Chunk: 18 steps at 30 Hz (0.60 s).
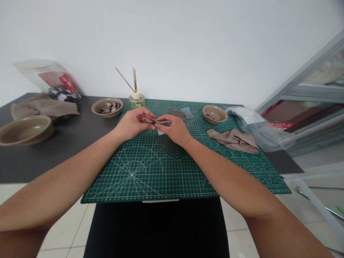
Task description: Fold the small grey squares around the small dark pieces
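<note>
My left hand (134, 123) and my right hand (174, 129) meet over the green cutting mat (150, 165). In my right hand is a thin grey strip (164, 123), perhaps folded cloth or sandpaper. The thumb and fingers of my left hand pinch at its near end, on something small and dark that I cannot make out. A bit of white (160, 132) shows below my right fingers. Just beyond the hands lie a flat brown-grey piece (177, 114) and a small light-blue packet (187, 113).
Right of my hands are a bowl (215, 120) holding small pieces, a crumpled brown cloth (235, 139) and a plastic bag (264, 130). To the left stand a reed diffuser (137, 100), a bowl of dark and pale pieces (107, 114), another bowl (27, 138), a cloth (51, 108) and a clear jar (37, 73).
</note>
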Each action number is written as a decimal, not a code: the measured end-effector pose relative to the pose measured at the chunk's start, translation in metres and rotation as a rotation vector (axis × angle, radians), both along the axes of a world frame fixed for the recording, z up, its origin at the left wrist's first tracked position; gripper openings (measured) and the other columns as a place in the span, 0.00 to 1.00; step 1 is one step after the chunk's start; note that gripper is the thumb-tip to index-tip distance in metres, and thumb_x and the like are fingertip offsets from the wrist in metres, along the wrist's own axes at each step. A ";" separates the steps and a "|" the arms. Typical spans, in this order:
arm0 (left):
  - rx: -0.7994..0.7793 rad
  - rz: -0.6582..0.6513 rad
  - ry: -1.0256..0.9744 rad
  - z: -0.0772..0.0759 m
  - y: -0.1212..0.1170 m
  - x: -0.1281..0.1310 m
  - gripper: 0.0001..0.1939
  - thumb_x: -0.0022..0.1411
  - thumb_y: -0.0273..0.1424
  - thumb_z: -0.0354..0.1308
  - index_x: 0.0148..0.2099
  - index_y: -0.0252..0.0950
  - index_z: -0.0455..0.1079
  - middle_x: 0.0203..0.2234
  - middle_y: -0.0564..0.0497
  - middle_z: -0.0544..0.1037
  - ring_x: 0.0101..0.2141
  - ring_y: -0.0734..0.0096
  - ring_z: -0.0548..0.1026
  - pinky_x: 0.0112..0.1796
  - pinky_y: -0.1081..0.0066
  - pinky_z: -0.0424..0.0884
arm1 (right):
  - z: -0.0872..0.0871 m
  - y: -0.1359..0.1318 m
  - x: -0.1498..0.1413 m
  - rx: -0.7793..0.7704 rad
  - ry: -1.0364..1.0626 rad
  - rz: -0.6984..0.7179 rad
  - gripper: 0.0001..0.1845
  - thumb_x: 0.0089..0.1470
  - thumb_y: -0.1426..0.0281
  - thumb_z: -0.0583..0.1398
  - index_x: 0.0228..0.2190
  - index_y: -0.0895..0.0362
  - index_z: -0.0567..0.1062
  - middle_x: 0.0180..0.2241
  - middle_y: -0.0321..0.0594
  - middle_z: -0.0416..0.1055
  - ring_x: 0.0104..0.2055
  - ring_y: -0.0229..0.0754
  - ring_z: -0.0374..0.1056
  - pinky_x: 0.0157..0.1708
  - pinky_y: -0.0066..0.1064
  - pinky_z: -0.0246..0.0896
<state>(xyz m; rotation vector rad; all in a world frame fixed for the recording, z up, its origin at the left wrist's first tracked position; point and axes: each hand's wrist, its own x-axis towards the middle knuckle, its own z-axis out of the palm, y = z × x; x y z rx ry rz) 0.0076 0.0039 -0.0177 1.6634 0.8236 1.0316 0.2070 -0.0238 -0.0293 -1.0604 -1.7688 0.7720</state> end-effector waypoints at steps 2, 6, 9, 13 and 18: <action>0.007 0.003 0.005 0.000 0.000 0.000 0.20 0.43 0.32 0.77 0.37 0.34 0.73 0.29 0.50 0.82 0.32 0.64 0.83 0.41 0.59 0.81 | -0.001 0.001 0.000 -0.002 0.002 0.004 0.07 0.54 0.65 0.68 0.35 0.53 0.83 0.36 0.36 0.81 0.40 0.41 0.75 0.45 0.35 0.67; 0.020 -0.002 0.004 -0.001 0.000 0.000 0.21 0.43 0.33 0.77 0.37 0.34 0.73 0.31 0.48 0.82 0.33 0.63 0.83 0.41 0.58 0.81 | 0.000 0.001 0.001 -0.002 0.012 0.004 0.06 0.53 0.65 0.68 0.33 0.54 0.83 0.34 0.35 0.81 0.38 0.40 0.75 0.45 0.34 0.67; 0.018 -0.002 -0.003 -0.001 0.000 0.000 0.21 0.44 0.33 0.77 0.38 0.34 0.73 0.31 0.48 0.82 0.32 0.63 0.83 0.42 0.58 0.81 | 0.001 0.001 0.000 -0.003 0.028 0.005 0.05 0.52 0.65 0.68 0.32 0.54 0.83 0.35 0.35 0.81 0.39 0.41 0.75 0.45 0.35 0.68; 0.019 0.000 -0.022 -0.001 0.000 0.000 0.22 0.42 0.33 0.78 0.37 0.34 0.73 0.30 0.49 0.82 0.32 0.64 0.83 0.41 0.59 0.81 | -0.001 0.001 0.000 -0.013 0.050 0.017 0.07 0.53 0.65 0.68 0.35 0.54 0.82 0.37 0.35 0.81 0.40 0.41 0.75 0.46 0.35 0.67; -0.007 -0.005 -0.021 -0.001 0.001 0.000 0.21 0.42 0.32 0.78 0.37 0.34 0.73 0.30 0.49 0.82 0.32 0.63 0.83 0.42 0.59 0.81 | -0.001 0.002 0.001 -0.016 0.031 0.020 0.06 0.52 0.66 0.68 0.33 0.54 0.83 0.34 0.34 0.81 0.37 0.39 0.74 0.43 0.33 0.66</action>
